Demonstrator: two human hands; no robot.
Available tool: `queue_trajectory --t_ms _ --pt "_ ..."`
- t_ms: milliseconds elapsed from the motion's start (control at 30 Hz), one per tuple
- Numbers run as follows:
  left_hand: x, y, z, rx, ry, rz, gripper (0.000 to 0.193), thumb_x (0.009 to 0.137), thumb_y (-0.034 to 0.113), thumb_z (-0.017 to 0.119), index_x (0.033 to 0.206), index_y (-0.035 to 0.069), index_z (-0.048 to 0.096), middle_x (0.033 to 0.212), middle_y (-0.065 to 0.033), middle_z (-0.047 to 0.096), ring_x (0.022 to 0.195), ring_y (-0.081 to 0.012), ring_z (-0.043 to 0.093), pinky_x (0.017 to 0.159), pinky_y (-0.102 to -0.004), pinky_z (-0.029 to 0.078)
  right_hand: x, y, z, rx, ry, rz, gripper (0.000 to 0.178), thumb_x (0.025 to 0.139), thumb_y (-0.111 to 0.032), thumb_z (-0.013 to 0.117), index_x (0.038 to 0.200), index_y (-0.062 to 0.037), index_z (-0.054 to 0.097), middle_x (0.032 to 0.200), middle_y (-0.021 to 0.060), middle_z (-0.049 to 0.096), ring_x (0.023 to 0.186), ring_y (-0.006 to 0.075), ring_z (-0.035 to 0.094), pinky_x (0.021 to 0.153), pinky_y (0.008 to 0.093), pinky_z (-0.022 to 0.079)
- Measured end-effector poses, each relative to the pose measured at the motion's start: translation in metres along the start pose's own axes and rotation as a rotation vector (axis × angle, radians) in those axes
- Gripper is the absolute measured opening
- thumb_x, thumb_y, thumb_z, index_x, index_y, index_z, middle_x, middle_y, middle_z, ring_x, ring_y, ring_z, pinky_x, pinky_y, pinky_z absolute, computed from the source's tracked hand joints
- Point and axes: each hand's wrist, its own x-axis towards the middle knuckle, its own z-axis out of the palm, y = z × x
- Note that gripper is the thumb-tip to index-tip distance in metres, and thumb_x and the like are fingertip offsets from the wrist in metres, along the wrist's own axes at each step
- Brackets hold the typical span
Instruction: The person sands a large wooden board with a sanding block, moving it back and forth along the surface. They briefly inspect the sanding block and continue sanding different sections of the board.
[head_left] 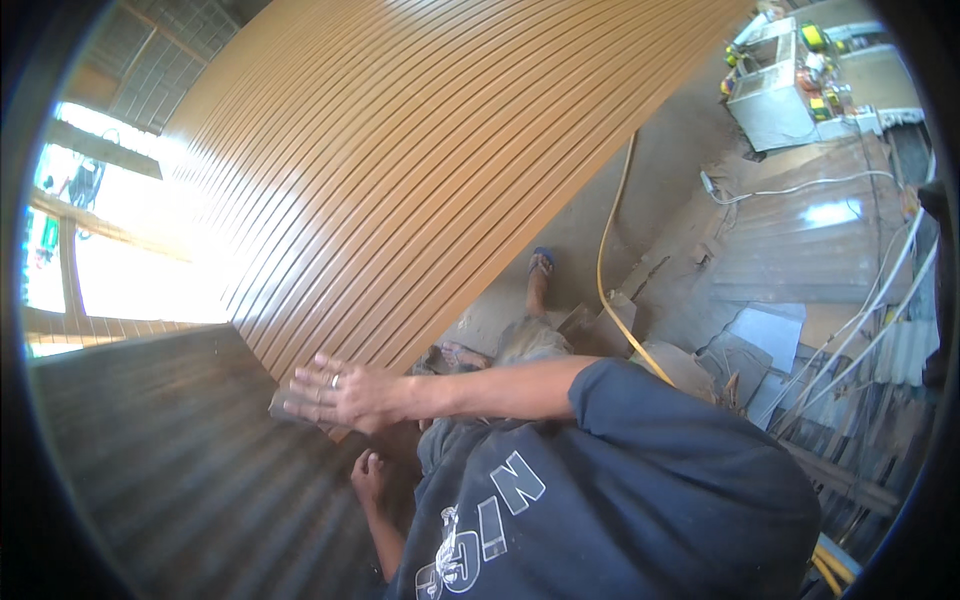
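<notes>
A large orange-brown grooved panel (420, 170) slants across the upper middle, its near corner close to my right hand. My right hand (340, 395) reaches across to the left with a ring on one finger. Its fingers are stretched and somewhat apart, lying over a small dark flat-edged piece (284, 405) by the panel's corner. I cannot tell what that piece is. Lower down, my left hand (368, 475) is curled closed beside a dark, faintly ridged board (170, 450). Whatever it may hold is hidden.
A yellow hose or cable (612, 220) runs along the floor right of the panel. Scrap sheets (768, 335) and a dusty corrugated sheet (800, 240) lie at the right, crossed by white cables (820, 185). A cluttered white cabinet (775, 100) stands at the far right.
</notes>
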Motion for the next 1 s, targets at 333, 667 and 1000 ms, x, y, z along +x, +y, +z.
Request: queue_trajectory --t_ms 333,667,1000 --pt "0.048 0.112 -0.027 0.065 0.192 0.359 0.025 0.108 0.018 0.064 0.117 -0.004 0.071 0.097 -0.0123 0.077 0.087 -0.0191 0.074 0.08 -0.0319 0.06 -0.156 0.107 -0.003 -0.284 -0.316 0.025 0.075 0.094 -0.027 0.053 0.166 -0.0185 0.036 0.175 0.0018 0.032 0.163 0.0255 0.027 0.133 0.0581 0.019" --pt "0.02 0.254 -0.041 0.204 0.135 0.302 0.027 0.11 0.019 0.063 0.122 -0.004 0.071 0.101 -0.0121 0.076 0.09 -0.0171 0.072 0.082 -0.0314 0.059 -0.24 0.212 -0.306 -0.61 -0.411 0.316 0.077 0.096 -0.015 0.051 0.168 -0.0297 0.032 0.176 -0.0059 0.031 0.163 0.0163 0.024 0.136 0.0529 0.013" --pt "0.065 0.167 -0.074 0.276 0.35 0.446 0.04 0.109 0.025 0.065 0.141 0.002 0.065 0.133 -0.0168 0.069 0.114 -0.0253 0.068 0.093 -0.0379 0.056 -0.377 0.201 -0.51 -1.275 0.173 1.476 0.072 0.094 -0.007 0.056 0.163 -0.0021 0.036 0.163 0.0236 0.045 0.147 0.0414 0.047 0.118 0.0529 0.041"
